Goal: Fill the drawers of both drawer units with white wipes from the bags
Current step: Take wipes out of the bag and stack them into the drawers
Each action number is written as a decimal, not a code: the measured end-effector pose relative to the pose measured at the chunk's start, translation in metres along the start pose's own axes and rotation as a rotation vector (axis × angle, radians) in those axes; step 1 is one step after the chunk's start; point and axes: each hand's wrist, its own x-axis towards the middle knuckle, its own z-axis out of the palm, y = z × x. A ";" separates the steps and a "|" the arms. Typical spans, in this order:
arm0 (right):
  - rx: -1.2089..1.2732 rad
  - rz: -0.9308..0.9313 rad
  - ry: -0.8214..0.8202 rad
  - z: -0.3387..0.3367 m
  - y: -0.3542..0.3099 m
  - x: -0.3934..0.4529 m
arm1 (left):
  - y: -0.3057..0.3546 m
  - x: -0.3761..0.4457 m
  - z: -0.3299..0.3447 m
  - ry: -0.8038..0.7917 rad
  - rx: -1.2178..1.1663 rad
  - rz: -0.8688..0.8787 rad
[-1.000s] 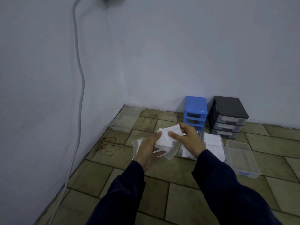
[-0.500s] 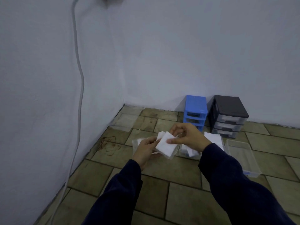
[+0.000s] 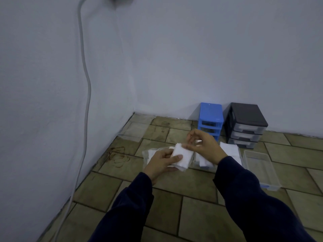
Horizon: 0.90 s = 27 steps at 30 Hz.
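One folded stack of wipes [image 3: 181, 157], white and soft-edged, sits in the air between both hands, low over the tiled floor [image 3: 192, 212]. Left hand [image 3: 161, 163] has its grip clamped on the stack and a clear bag [image 3: 148, 154], thumb across the front. Right hand [image 3: 203, 145] pinches the stack's top edge, grip together on it, other fingers spread. Behind that wrist, more white wipes: a pile [image 3: 229, 151] on the floor, and some lower by the sleeve. Two drawer units against the wall: blue [image 3: 210, 119], and black [image 3: 244, 125] with three clear drawers shut. One clear drawer [image 3: 260, 168] lies on the floor, right. Another flat bag [image 3: 133, 131] rests near the corner.
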 end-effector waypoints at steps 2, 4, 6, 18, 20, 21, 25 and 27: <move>0.135 0.063 0.034 0.000 0.001 0.001 | 0.000 0.001 -0.001 0.051 -0.044 0.007; 0.343 0.151 0.034 0.000 -0.001 0.002 | 0.001 0.002 -0.001 0.107 -0.123 0.003; 0.576 0.212 0.022 0.000 -0.004 0.002 | 0.001 0.004 -0.001 0.176 -0.152 0.002; 0.324 0.085 -0.125 -0.006 -0.009 0.001 | -0.001 -0.001 0.000 0.164 -0.055 -0.008; 0.306 0.081 -0.144 -0.007 -0.008 0.002 | -0.001 -0.001 0.001 0.144 -0.056 -0.005; 0.294 0.081 -0.158 -0.007 -0.007 0.003 | 0.000 -0.001 0.001 0.136 -0.063 -0.001; 0.234 0.074 -0.180 -0.004 -0.007 0.003 | 0.001 -0.002 0.005 0.111 -0.075 0.006; 0.211 0.062 -0.157 -0.002 -0.008 0.002 | 0.001 -0.004 0.006 0.095 -0.067 0.014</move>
